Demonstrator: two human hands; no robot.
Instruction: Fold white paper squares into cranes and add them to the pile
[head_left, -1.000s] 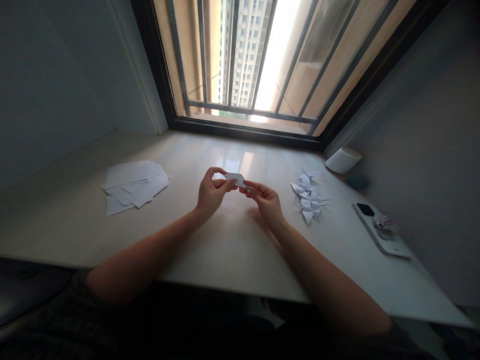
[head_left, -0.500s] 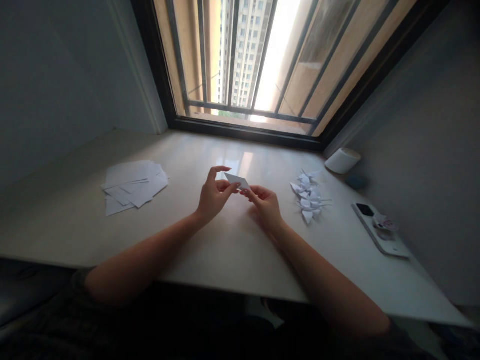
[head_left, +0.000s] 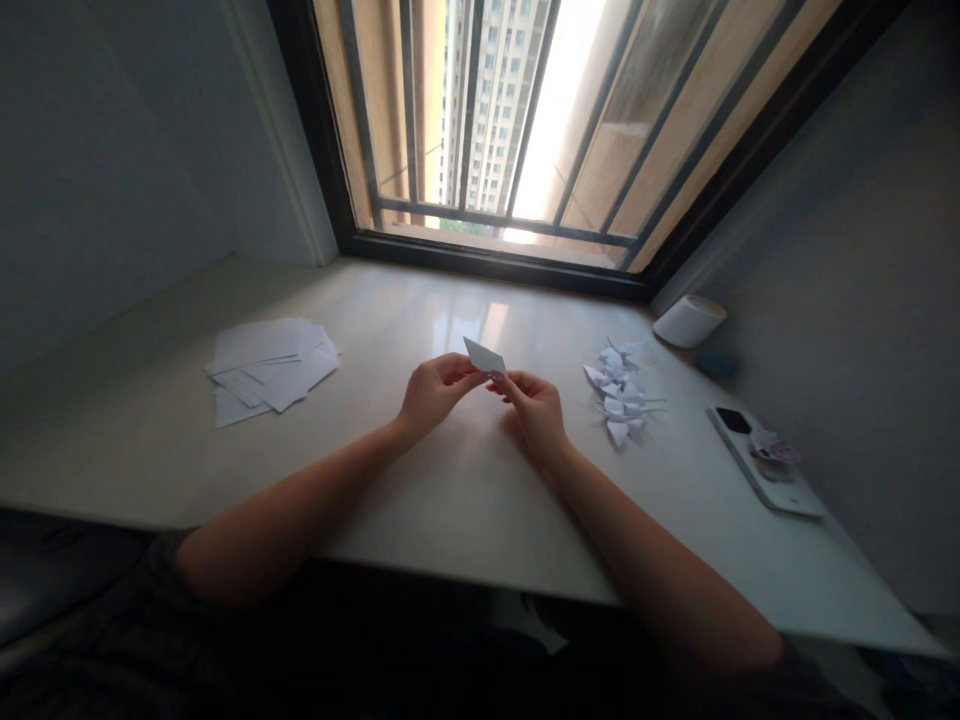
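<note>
**Folded paper tipped up and pinched by both hands**

Nearest the camera, two bare forearms are seen reaching over the front edge of the table [head_left: 450, 520]. Just beyond them, the left hand [head_left: 433, 392] and the right hand [head_left: 534, 408] are brought close together above the tabletop, and a small folded paper [head_left: 484, 356] is held between them. It is pinched at its lower corner by the fingers of both hands. The left forefinger, raised and curled half a second ago, has been brought down, so the fingers of that hand are now pressed together on the paper. The piece, held flatter a second ago, has been tilted so that its pointed end stands up and away from the fingers. This is judged to mean that a crease has just been set and the piece is being turned for the next fold.

Well to the left of the fingers, a loose stack of paper sheets [head_left: 264, 368] is laid. To their right, a heap of folded paper shapes [head_left: 619, 392] is gathered, and further right a phone [head_left: 765, 462] is lying. Beyond the fingers, a white roll [head_left: 688, 320] and the barred window [head_left: 517, 130] are seen.
</note>
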